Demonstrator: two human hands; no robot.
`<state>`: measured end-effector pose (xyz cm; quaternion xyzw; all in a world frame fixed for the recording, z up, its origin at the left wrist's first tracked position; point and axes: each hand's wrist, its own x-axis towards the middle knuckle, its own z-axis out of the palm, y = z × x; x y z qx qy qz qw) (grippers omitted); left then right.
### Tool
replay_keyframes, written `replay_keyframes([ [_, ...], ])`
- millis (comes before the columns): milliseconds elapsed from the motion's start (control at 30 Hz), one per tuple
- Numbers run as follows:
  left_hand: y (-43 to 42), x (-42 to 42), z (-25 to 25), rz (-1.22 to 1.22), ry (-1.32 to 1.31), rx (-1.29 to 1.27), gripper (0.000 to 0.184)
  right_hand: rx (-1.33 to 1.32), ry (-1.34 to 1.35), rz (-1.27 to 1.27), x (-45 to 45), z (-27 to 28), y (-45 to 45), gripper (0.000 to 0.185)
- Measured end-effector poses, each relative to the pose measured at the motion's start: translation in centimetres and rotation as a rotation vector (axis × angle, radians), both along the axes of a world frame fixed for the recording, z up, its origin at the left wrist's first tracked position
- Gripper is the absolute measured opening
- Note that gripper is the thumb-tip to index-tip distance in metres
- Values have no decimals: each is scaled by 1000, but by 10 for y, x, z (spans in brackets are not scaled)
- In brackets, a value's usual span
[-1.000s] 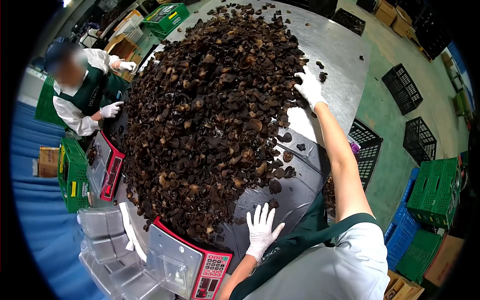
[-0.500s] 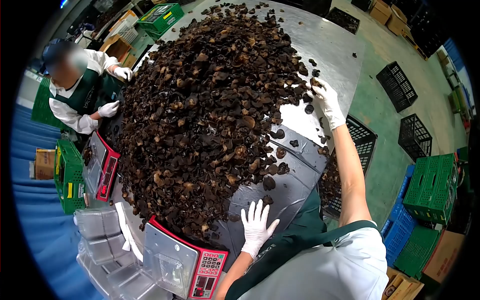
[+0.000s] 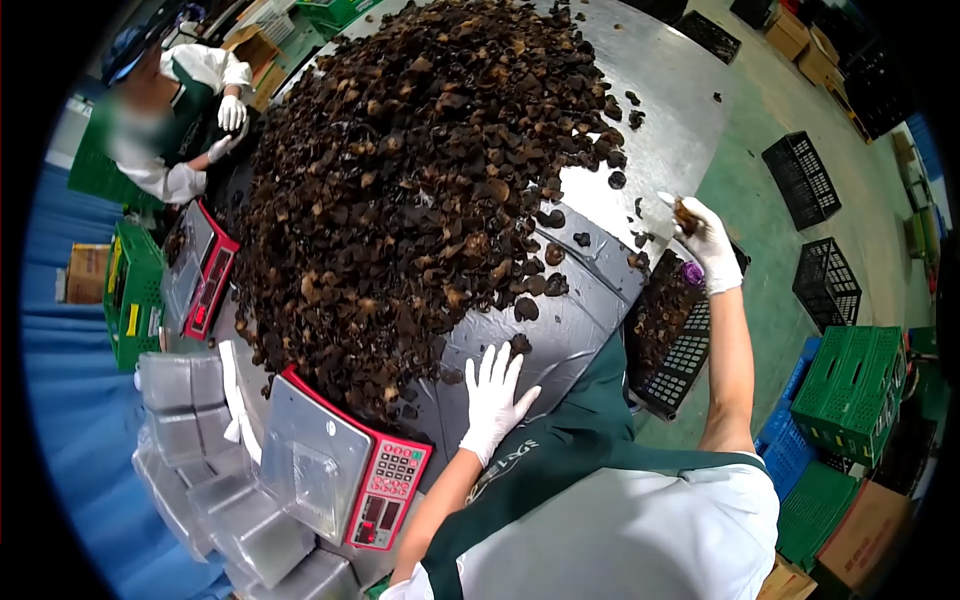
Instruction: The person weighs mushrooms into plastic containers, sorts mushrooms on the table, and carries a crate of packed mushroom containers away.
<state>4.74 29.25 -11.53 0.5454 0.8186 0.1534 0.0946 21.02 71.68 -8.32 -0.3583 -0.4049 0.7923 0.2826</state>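
A large heap of dark brown mushroom-like pieces (image 3: 390,190) covers much of the metal table (image 3: 670,100). My gloved left hand (image 3: 493,400) lies with fingers spread on the grey plastic sheet (image 3: 590,290), just below a loose dark piece (image 3: 520,345). Past the table's right edge, my gloved right hand (image 3: 708,240) is closed on a brown piece (image 3: 687,217). Beneath that hand is a black crate (image 3: 680,370) with brown pieces and something purple (image 3: 692,272) in it.
A red-and-grey scale (image 3: 320,460) stands at the lower left beside clear plastic boxes (image 3: 250,520). Another scale (image 3: 195,270) is farther left, near a co-worker's gloved hands (image 3: 231,113). Green crates (image 3: 850,390) and black crates (image 3: 802,180) are on the right.
My right hand has moved from the heap's edge out over the crate with a brown piece. My left hand stays spread on the sheet. The co-worker's hands have come closer together.
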Motion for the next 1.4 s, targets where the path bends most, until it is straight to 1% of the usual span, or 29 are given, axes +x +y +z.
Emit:
replay_keyframes([
  [67,-1,1,-4,2,-4,11,62,110,-96,-10,21,20,-10,19],
  [100,-1,1,-2,6,-10,21,62,141,-52,-47,29,20,-12,16],
  [133,-1,1,1,0,8,19,61,204,-72,19,39,21,-9,14],
  [167,-2,0,-2,3,12,38,61,406,-207,-47,51,4,0,15],
  [200,-3,1,-5,6,16,56,62,443,-434,-4,64,14,-2,16],
  [233,-3,1,-4,5,17,63,62,552,-612,-11,72,4,-1,20],
  [267,-3,1,-3,7,2,63,61,550,-837,95,93,-20,16,25],
  [300,-4,1,-2,9,1,57,62,599,-855,216,121,-63,39,33],
  [333,-3,1,-2,10,0,54,62,876,-1257,246,121,-63,32,42],
  [400,-5,1,-8,12,9,76,61,1037,-1356,81,104,-55,16,48],
  [433,-4,1,-9,17,-5,101,60,940,-1204,49,85,-41,9,44],
  [467,-4,0,-11,20,-16,125,59,966,-1011,17,69,-42,4,39],
  [533,-2,-5,-8,41,19,172,55,1000,-763,57,15,-17,-29,36],
  [600,7,-18,-4,90,-63,360,50,991,-631,168,-39,3,-71,43],
  [667,29,-45,17,121,36,418,47,955,-886,518,-86,45,-107,54],
  [700,39,-60,18,168,90,353,53,1003,-807,552,-104,42,-119,58],
  [733,53,-77,27,224,57,253,63,1052,-727,588,-120,31,-127,63],
  [833,87,-130,50,321,79,137,87,1355,-769,467,-166,-10,-150,71],
  [900,97,-157,42,326,111,40,83,1411,-868,459,-191,-27,-168,77],
  [967,91,-168,22,234,93,-58,73,1394,-812,474,-196,-22,-191,64],
  [1000,84,-161,21,196,68,37,55,1417,-754,485,-192,-19,-202,60],
  [1067,64,-140,17,105,81,135,32,1404,-559,570,-173,-21,-226,43],
  [1100,53,-121,15,120,11,269,20,1477,-504,558,-160,-22,-241,38],
  [1133,38,-106,0,70,-13,303,20,1551,-445,545,-147,-24,-255,33],
  [1167,24,-88,6,58,52,338,18,1550,-429,622,-134,-26,-266,31],
  [1200,6,-69,1,83,50,235,20,1546,-412,699,-120,-27,-278,29],
  [1233,-10,-56,0,121,-23,237,21,1574,-364,757,-108,-23,-287,25],
  [1267,-26,-42,-2,167,-3,230,22,1527,-318,788,-97,-24,-296,20],
  [1400,-64,-20,5,232,25,219,24,1593,-213,920,-77,-17,-301,15],
])
